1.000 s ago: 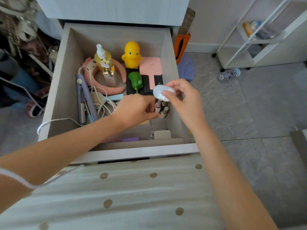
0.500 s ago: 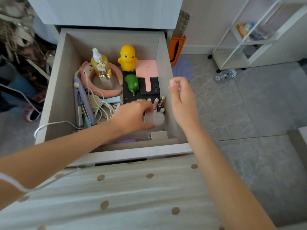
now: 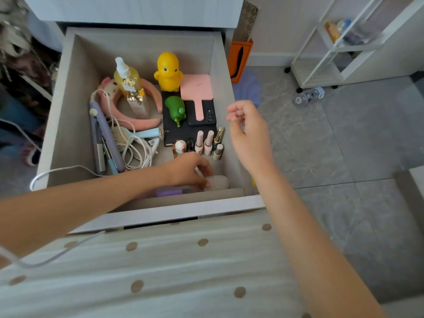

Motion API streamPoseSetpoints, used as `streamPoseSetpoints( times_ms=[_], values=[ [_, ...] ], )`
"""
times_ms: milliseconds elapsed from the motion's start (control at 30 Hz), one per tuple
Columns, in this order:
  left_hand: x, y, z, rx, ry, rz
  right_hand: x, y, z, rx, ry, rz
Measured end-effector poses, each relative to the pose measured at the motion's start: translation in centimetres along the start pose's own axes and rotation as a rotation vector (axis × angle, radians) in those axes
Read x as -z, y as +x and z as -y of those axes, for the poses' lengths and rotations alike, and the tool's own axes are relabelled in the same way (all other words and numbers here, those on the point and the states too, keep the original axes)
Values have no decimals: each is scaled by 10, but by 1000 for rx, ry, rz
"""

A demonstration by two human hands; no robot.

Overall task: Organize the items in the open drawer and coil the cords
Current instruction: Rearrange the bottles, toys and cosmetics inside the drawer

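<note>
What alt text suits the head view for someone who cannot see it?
A person's left hand holds a small white object at the front of a cluttered open drawer; the right hand hovers empty by its right wall.

We are wearing a pale cream-grey garment (image 3: 160, 271) that is filling the frame from 8 o'clock through 6 to 4 o'clock. Faint horizontal stripes are running across it, and round tan dots are sitting on it, well apart. Our left forearm (image 3: 80, 203), entering at 9 o'clock, and right forearm (image 3: 309, 237), entering at 5 o'clock, are showing bare down to the left hand (image 3: 188, 171) and the right hand (image 3: 250, 136).
</note>
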State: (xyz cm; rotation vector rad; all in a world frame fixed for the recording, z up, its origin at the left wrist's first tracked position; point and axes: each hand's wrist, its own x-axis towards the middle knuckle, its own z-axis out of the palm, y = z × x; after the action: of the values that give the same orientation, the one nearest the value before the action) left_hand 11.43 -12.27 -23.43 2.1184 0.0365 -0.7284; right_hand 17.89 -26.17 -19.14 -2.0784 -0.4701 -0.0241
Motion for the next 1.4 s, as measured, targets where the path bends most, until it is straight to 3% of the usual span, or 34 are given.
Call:
streamPoseSetpoints(
  times_ms=[367,533,700,800,900,967,1100,1300,1400],
  values=[
    [-2,-2,2,-106,192,17,-2,-4,7,138,-222,31],
    [3,-1,2,-258,574,33,-4,-5,7,160,-268,39],
    [4,-4,7,-261,486,16,-3,-5,7,163,-272,49],
    [10,-6,13,-228,394,-124,-4,-5,6,164,-264,46],
    [17,-7,20,-111,768,-265,-4,-5,5,165,-255,37],
    [16,-6,21,-60,1069,-158,-4,-4,4,165,-253,38],
    [12,-1,19,-67,1269,-37,-4,-4,3,160,-253,46],
    [11,4,27,-155,1273,-87,-4,-4,2,145,-248,57],
    [17,-1,24,-109,902,-252,-5,-4,2,143,-238,52]
  ],
)
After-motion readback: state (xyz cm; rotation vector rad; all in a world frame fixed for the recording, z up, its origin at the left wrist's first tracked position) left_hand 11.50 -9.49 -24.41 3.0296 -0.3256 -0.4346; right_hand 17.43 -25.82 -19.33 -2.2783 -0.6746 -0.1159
